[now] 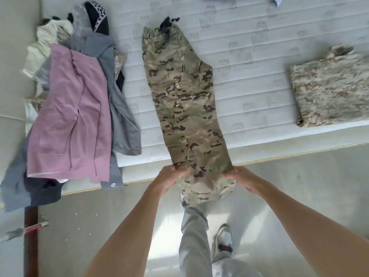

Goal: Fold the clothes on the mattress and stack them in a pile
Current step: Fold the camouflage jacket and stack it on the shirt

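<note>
Both hands, left hand (168, 179) and right hand (242, 179), arms outstretched, gripping opposite edges of camouflage trousers (185, 100).

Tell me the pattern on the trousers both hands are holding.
Green, tan and dark-brown camouflage on the trousers, seen clearly in the head view.

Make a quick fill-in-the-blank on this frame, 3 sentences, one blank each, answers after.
1. Both the left hand and the right hand grip the near end of the ____-patterned trousers.
2. The pink garment lies on top of the unfolded heap, to the ____ of the trousers.
3. The folded garment on the mattress lies to the ____ of the trousers.

Missing words: camouflage; left; right
</note>
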